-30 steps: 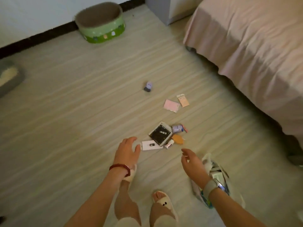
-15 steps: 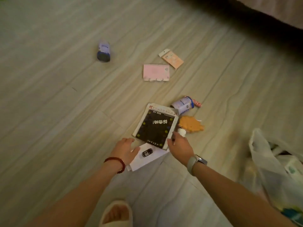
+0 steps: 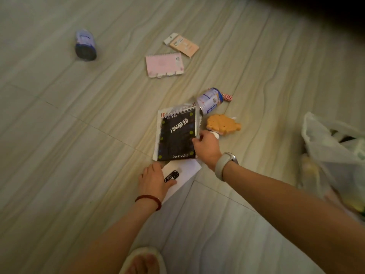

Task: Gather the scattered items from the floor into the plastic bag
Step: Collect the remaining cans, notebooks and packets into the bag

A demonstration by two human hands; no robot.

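Two items are being gathered: white box point(image 3: 183, 175) being covered by left hand point(image 3: 153, 179), black packet point(image 3: 176, 133) being pinched by right hand point(image 3: 206, 147); plastic bag point(image 3: 324, 147), rightward, is awaiting transfer.

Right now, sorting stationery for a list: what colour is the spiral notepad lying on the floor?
Pale pink, with white tabs along one edge: the spiral notepad, clearest in the head view.
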